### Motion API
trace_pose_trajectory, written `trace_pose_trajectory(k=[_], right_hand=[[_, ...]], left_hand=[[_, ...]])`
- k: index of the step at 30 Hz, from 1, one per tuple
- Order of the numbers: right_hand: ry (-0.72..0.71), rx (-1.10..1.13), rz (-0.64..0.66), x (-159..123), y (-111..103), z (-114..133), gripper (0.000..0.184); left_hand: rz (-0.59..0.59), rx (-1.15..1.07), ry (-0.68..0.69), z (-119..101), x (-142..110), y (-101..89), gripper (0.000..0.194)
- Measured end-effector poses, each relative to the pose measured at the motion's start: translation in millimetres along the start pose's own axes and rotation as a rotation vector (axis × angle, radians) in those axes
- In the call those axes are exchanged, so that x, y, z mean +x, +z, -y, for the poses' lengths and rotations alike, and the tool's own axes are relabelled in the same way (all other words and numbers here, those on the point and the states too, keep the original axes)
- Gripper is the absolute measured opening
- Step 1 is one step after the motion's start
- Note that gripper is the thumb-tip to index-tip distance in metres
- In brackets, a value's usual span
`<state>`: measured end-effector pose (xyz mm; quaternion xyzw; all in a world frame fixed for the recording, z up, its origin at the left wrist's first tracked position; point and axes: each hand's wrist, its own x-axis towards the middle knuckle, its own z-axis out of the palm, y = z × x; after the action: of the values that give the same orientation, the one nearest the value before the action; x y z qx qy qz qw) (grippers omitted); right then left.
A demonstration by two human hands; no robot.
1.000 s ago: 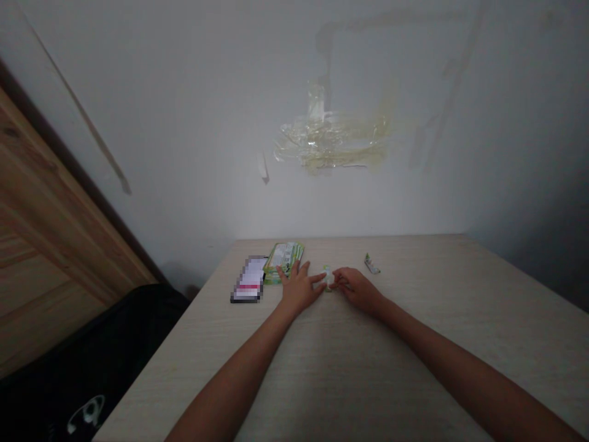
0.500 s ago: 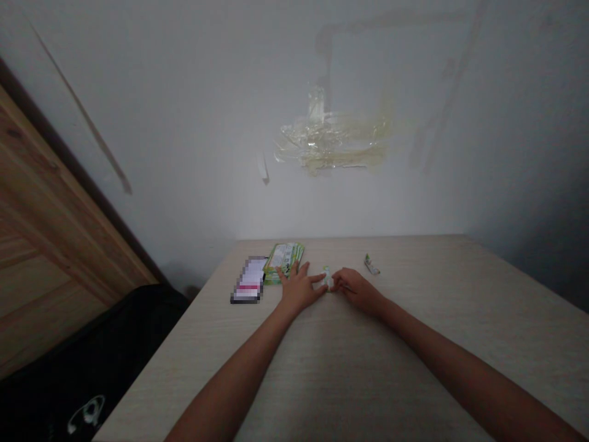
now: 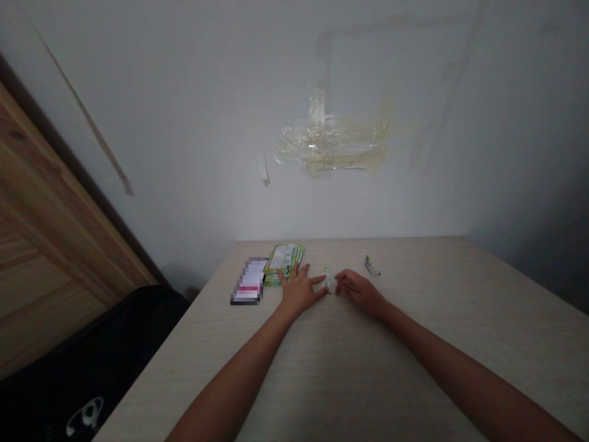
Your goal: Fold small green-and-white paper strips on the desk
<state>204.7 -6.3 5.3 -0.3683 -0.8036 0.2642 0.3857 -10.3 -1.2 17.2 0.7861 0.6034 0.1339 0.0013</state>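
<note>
My left hand lies spread on the table, with some fingers reaching over the near edge of a stack of green and white printed packets or cards. Its thumb and index finger touch the left side of a small green and white strip that looks like paper or wrapper. Just right of that strip is my right hand, its fingers loosely bent and a gap between them, with nothing visible in it. The strip lies between the two hands, apart from the right one.
A phone, its screen blurred out, lies left of the stack on the pale wooden table. A small folded green and white scrap rests at the back right. The wall stands behind; a black bag is at lower left.
My right hand has drawn slightly right, away from the small strip, and its fingers have parted. My left hand stays in place.
</note>
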Motion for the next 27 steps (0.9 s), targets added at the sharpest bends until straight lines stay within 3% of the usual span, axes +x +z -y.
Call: trace_pose_trajectory(k=[5,16,27], right_hand=[[0.131,0.031,-0.171,2,1,-8,0.012],[0.155,0.056,-0.2,6,3,-18,0.015],[0.205,0.071,-0.268,5,2,-27,0.015]], left_hand=[[-0.01,-0.005,0.005,-3,2,-0.1,0.046],[-0.07,-0.002,-0.006,-13,9,6.3,0.037],[-0.061,0.016,0.008,-13,8,4.8,0.047]])
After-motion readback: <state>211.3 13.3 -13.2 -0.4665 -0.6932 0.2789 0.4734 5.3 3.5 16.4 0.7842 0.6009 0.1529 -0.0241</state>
